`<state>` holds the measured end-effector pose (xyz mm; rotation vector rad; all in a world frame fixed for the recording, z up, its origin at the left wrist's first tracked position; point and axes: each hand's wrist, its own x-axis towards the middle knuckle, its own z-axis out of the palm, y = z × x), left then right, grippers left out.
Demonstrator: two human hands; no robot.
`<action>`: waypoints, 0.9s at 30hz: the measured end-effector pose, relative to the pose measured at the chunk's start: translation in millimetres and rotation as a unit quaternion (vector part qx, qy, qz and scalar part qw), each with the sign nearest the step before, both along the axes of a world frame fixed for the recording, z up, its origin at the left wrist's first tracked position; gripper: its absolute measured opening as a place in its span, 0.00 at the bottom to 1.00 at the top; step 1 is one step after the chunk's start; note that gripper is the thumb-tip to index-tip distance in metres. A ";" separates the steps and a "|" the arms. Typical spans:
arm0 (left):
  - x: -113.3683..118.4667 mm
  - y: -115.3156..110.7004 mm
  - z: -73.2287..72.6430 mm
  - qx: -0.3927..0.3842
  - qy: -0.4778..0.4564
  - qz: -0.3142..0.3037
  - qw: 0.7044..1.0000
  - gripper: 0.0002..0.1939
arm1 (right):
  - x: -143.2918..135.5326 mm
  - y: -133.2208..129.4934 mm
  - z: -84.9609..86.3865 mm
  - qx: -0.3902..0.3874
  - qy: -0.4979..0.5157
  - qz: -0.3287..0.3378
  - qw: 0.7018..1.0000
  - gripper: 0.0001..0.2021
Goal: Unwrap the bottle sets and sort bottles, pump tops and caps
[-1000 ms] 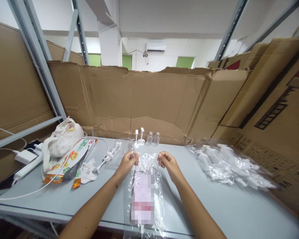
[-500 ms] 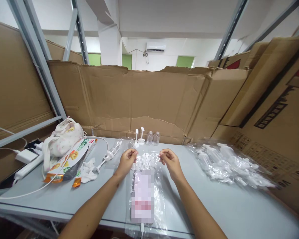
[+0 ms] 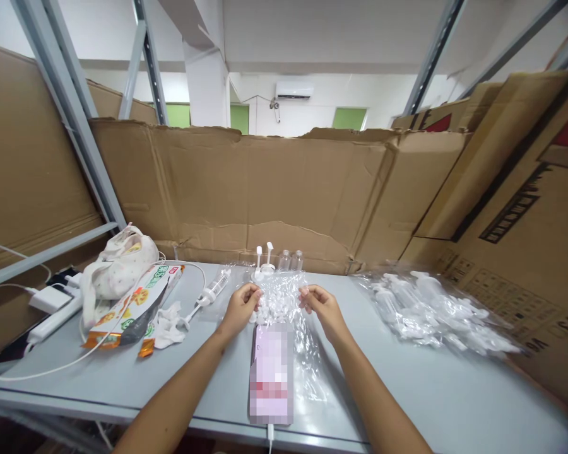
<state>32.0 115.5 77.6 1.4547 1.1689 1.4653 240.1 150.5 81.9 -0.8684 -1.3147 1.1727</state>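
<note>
My left hand [image 3: 241, 307] is closed in a pinch at the left side of a clear plastic bag [image 3: 310, 359]. My right hand [image 3: 320, 304] pinches the bag's other side, so the film stretches between both hands. A cluster of small white plastic pieces [image 3: 273, 308] shows between my hands; whether they lie inside the bag or behind it I cannot tell. Just below is a phone [image 3: 271, 378] lying on the table, its screen partly blurred. Beyond my hands stand two white long-stemmed pieces [image 3: 269, 258] and two small clear bottles [image 3: 291, 260].
On the right lies a plastic bag of clear pump bottles [image 3: 421, 309]. To the left are a syringe-like clear tube [image 3: 213, 290], crumpled tissue [image 3: 170, 325], a snack packet [image 3: 132, 302], a white cloth bag [image 3: 123, 265] and a power strip [image 3: 54, 318]. Cardboard [image 3: 274, 183] walls the grey table [image 3: 392, 391].
The bag's lower part has come off the phone and now hangs to its right. Its upper edge has risen between my hands, which stay nearly in place.
</note>
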 end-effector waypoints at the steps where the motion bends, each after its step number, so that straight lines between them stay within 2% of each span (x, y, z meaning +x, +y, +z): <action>1: -0.5 0.7 -0.1 0.006 0.006 0.007 1.000 0.12 | -0.7 -0.5 -0.1 0.004 -0.010 -0.008 1.000 0.15; 4: -0.6 0.6 -1.5 0.028 0.017 0.031 0.999 0.11 | -0.5 -1.1 0.2 0.014 -0.006 -0.040 0.999 0.14; 6: -0.2 -1.0 -2.7 0.035 0.010 0.024 0.999 0.12 | 1.5 -0.2 0.7 0.022 0.011 -0.059 0.998 0.14; 8: 0.5 -2.6 -4.0 0.023 0.007 -0.008 1.000 0.15 | 4.3 1.6 1.0 0.035 0.032 -0.093 0.994 0.13; 11: 1.8 -3.0 -5.6 -0.008 0.031 -0.060 0.998 0.13 | 7.2 4.0 1.2 0.031 0.058 -0.131 0.989 0.14; 13: 1.9 -2.1 -5.4 -0.012 0.032 -0.046 0.998 0.12 | 7.0 4.0 1.2 0.013 0.068 -0.106 0.992 0.18; 15: 0.6 -1.1 -3.4 0.000 0.016 -0.007 1.000 0.12 | 4.9 2.7 0.7 -0.005 0.059 -0.046 0.997 0.22; 19: -5.3 -0.1 2.8 0.025 -0.002 0.045 0.999 0.11 | -1.6 -0.3 -3.8 -0.033 -0.028 0.074 0.996 0.22; 21: -7.9 0.0 3.7 0.040 0.019 0.067 0.997 0.11 | -4.3 -0.4 -6.8 -0.038 -0.047 0.075 0.995 0.21; 24: -9.0 -0.5 1.9 0.068 0.064 0.099 0.991 0.08 | -5.5 1.1 -9.9 -0.025 -0.027 0.030 0.999 0.21; 27: -8.7 -1.8 0.8 0.074 0.064 0.084 0.992 0.10 | -2.9 3.4 -10.3 -0.008 0.006 -0.029 1.000 0.19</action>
